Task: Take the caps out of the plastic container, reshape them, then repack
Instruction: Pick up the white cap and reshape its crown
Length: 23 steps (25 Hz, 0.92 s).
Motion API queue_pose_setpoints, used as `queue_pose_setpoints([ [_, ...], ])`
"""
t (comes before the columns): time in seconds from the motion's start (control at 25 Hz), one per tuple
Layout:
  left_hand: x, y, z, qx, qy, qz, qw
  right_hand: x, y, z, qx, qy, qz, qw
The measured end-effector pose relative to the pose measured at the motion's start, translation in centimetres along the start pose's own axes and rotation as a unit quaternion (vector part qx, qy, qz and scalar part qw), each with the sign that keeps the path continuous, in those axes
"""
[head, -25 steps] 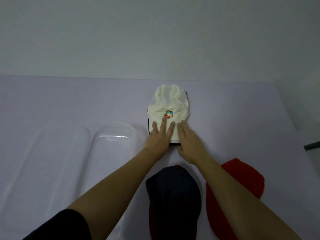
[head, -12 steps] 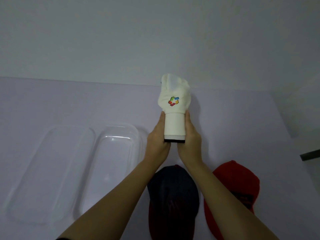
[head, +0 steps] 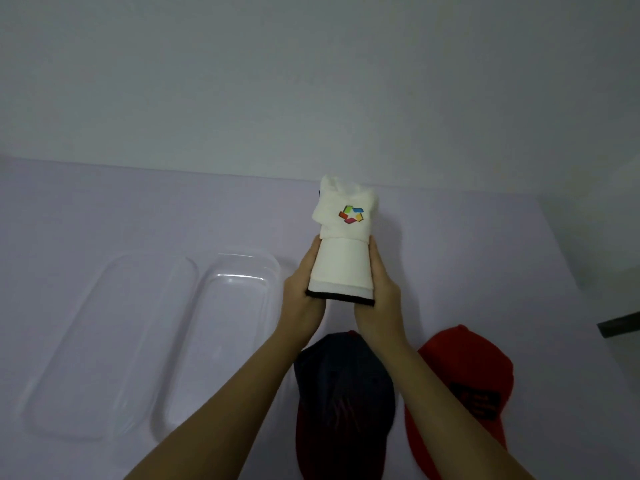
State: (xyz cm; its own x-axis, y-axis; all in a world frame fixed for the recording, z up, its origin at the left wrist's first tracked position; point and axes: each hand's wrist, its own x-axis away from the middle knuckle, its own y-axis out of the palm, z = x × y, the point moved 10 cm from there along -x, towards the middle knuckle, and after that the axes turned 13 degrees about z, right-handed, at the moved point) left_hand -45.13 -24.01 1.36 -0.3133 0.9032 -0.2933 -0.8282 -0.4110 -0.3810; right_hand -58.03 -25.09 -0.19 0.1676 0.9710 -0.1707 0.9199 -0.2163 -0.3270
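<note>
A white cap (head: 343,237) with a coloured logo is held up above the table, its brim curled narrow and pointing toward me. My left hand (head: 301,296) grips the brim's left side and my right hand (head: 379,296) grips its right side. Below my forearms a dark navy cap (head: 343,393) lies on the table, and a red cap (head: 464,386) lies to its right. The clear plastic container (head: 239,327) sits left of my hands with nothing in it.
A clear lid (head: 104,344) lies flat to the left of the container. The pale purple table (head: 485,265) ends at a white wall behind and drops off at the right, where a dark object (head: 620,323) shows.
The white cap lay flat on the table under my fingers a second ago. Both hands have lifted it and squeezed the brim into a narrow curve.
</note>
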Motion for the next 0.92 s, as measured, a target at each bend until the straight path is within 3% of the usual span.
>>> queue_pose_setpoints([
  [0.32, 0.2, -1.1, 0.0, 0.083, -0.004, -0.072, 0.994, -1.3, -2.1, -3.3, 0.091, -0.187, -0.018, 0.978],
  [0.4, 0.4, -1.0, 1.1, 0.166, -0.04, -0.043, 0.984, -0.6, -1.5, -4.9, 0.029, -0.133, -0.006, 0.991],
  [0.44, 0.4, -1.0, 1.5, 0.208, -0.062, -0.032, 0.976, -0.9, -1.7, -4.2, -0.02, -0.058, 0.016, 0.998],
  [0.52, 0.3, -1.6, 1.2, 0.188, -0.079, 0.005, 0.979, -0.1, -1.2, -3.4, -0.059, -0.02, 0.008, 0.998],
  [0.64, 0.2, -2.8, 1.6, 0.077, 0.031, -0.02, 0.996, 0.7, -1.8, -2.9, 0.089, -0.109, -0.056, 0.989],
  [0.72, 0.2, -2.8, 0.8, 0.026, 0.089, -0.061, 0.994, -0.7, -3.3, -1.1, 0.122, -0.065, -0.055, 0.989],
  [0.8, 0.4, -2.5, 0.5, 0.001, 0.124, -0.084, 0.989, -2.3, -6.7, -1.2, 0.044, -0.023, 0.042, 0.998],
  [0.84, 0.8, -2.2, 0.8, -0.009, 0.146, -0.1, 0.984, -2.7, -7.9, -2.1, 0.035, -0.048, 0.085, 0.995],
  [0.92, 1.7, -1.8, 1.4, -0.04, 0.197, -0.118, 0.972, -2.9, -7.5, -5.2, 0.06, -0.138, 0.072, 0.986],
])
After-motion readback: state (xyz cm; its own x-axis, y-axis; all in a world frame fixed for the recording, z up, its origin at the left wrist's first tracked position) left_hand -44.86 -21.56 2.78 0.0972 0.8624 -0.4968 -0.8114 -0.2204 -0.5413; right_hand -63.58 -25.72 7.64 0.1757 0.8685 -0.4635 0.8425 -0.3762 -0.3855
